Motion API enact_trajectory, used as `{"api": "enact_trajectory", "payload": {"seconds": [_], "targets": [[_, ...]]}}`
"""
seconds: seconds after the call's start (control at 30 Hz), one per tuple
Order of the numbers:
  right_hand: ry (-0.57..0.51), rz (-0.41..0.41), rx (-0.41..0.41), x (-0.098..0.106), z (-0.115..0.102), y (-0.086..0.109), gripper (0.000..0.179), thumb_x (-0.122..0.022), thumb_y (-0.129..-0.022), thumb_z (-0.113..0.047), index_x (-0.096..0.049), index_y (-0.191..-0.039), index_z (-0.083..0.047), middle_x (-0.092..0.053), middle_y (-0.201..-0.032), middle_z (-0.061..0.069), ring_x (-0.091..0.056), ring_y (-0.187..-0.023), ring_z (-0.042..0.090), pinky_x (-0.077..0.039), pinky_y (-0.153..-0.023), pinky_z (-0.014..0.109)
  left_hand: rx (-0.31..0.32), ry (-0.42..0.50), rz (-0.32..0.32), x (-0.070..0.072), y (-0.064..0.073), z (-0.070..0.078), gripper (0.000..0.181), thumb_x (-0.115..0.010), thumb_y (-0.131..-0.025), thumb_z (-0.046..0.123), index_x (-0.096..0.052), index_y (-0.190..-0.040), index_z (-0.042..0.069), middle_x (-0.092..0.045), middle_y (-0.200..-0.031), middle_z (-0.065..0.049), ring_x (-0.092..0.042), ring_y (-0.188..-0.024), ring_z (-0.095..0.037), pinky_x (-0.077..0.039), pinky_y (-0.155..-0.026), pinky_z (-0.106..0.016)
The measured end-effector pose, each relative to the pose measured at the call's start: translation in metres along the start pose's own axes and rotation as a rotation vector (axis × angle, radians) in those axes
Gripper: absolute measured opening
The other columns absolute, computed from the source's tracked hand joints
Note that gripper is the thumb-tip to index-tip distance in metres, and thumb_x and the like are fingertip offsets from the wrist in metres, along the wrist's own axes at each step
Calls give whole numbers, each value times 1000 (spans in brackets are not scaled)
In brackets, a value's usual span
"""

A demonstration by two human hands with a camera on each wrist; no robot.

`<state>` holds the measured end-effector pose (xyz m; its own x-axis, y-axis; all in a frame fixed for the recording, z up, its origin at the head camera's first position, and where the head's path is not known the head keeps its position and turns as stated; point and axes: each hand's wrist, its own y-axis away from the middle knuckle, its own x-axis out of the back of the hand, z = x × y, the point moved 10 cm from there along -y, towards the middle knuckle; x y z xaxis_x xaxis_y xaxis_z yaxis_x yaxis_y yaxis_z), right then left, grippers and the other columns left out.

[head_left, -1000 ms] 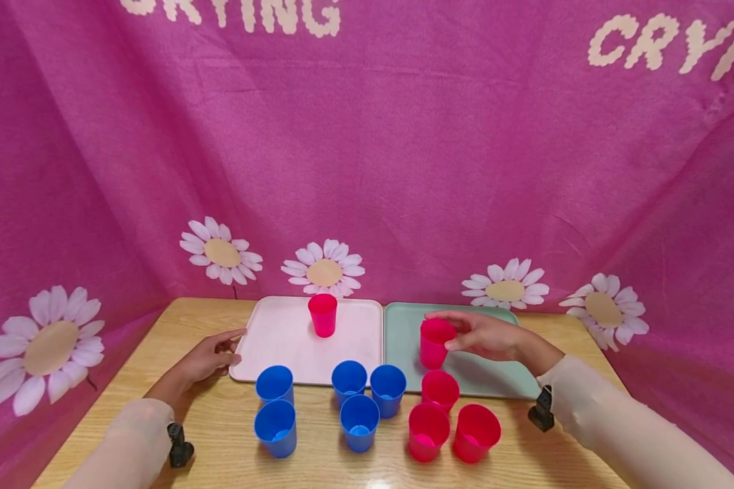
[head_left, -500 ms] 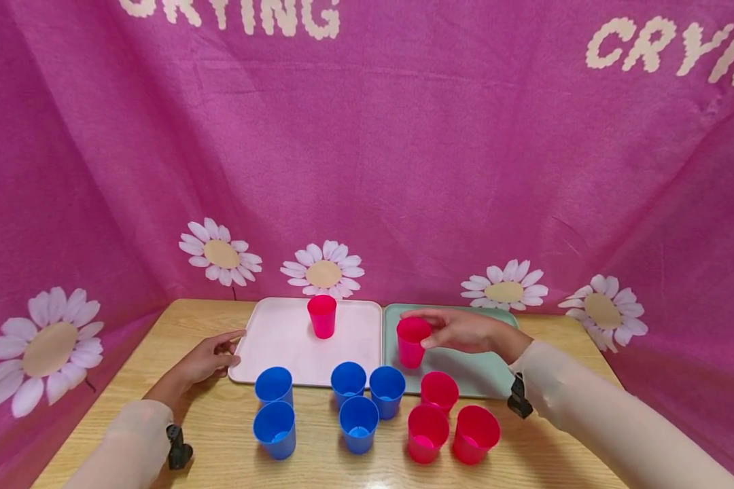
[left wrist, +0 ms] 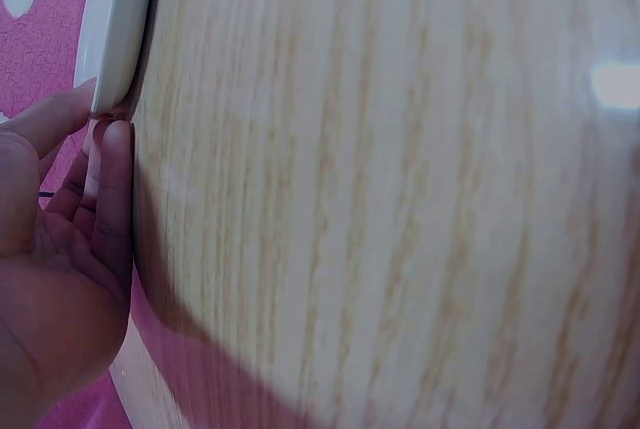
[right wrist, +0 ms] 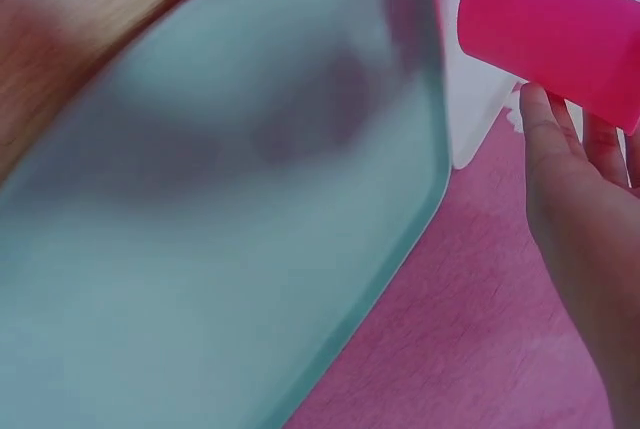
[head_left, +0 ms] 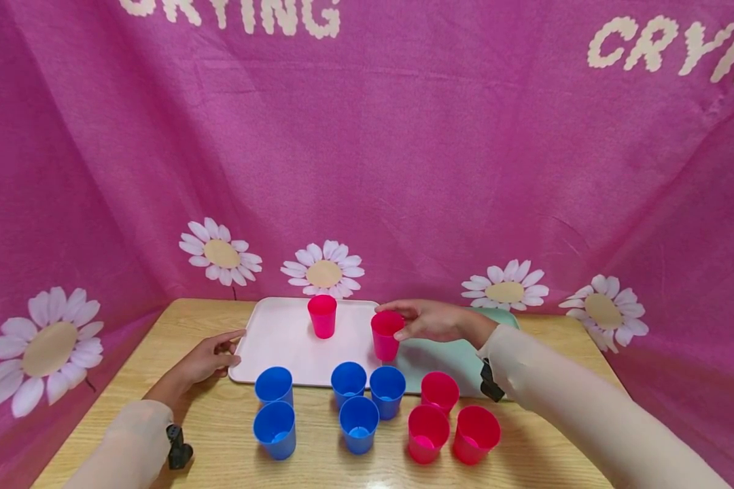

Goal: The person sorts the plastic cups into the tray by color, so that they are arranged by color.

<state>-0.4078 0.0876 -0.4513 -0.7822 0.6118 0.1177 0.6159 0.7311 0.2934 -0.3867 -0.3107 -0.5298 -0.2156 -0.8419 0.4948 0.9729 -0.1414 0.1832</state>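
In the head view, my right hand point(head_left: 437, 320) holds a red plastic cup point(head_left: 387, 341) upright, thumb on the near side, above the place where the two trays meet. The same cup point(right wrist: 555, 44) shows in the right wrist view, fingers along its side. My left hand point(head_left: 200, 361) holds the left edge of the white tray point(head_left: 275, 356) between thumb and index finger; the left wrist view shows the fingertips at the tray's rim point(left wrist: 122, 39). Another red cup point(head_left: 323, 318) stands upright near the back of the white tray.
Right of the white tray lies a green tray point(head_left: 446, 360). Several blue cups point(head_left: 359, 426) stand upright in front of the trays, with three red cups point(head_left: 428, 435) to their right. A pink floral cloth point(head_left: 367, 170) hangs behind the wooden table point(head_left: 211, 435).
My right hand has carried the red cup leftward from above the green tray to the seam between the trays. The left hand stays at the white tray's edge.
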Motion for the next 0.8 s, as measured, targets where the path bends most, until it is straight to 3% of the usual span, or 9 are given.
{"api": "enact_trajectory", "payload": {"seconds": [0.4, 0.8], "targets": [[66, -23, -39, -28, -15, -33, 73, -71, -92, -1, -40, -158, -8, -49, -151, 13, -44, -140, 29, -38, -114, 60, 7, -9, -5, 0, 1, 0, 64, -65, -100, 6, -37, -158, 4, -52, -108, -12, -52, -86, -24, -52, -67, -29], [113, -55, -56, -56, -16, -59, 69, -74, -91, -4, -49, -154, -18, -48, -152, 7, -42, -142, 28, -43, -112, 55, 0, -3, -3, 0, 1, 3, 63, -64, -100, 4, -37, -157, 2, -52, -105, -12, -53, -82, -23, -51, -65, -28]]}}
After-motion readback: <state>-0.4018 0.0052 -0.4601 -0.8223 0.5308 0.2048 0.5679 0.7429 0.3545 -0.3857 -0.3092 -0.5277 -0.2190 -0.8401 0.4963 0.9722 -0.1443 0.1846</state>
